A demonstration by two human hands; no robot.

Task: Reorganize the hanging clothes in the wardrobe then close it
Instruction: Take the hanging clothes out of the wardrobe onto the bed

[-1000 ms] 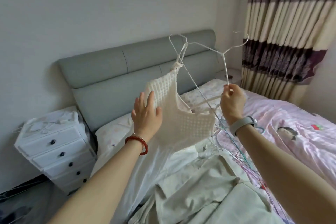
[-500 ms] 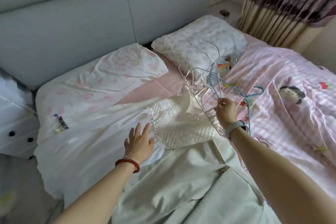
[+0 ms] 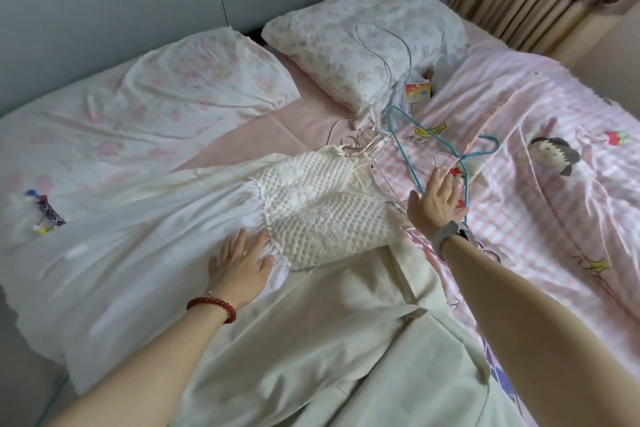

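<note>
Clothes: one white knit top on bed | one blue hanger | left hand, right hand: grip open, empty

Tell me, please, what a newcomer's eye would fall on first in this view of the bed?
Probably the white crochet top, spread flat mid-bed over a white garment, with the left hand open at its lower edge. Next, the blue hanger lying on the pink cartoon-print quilt, where the right hand is open beside it. Thin wire hangers trail over the floral pillow behind.
</note>
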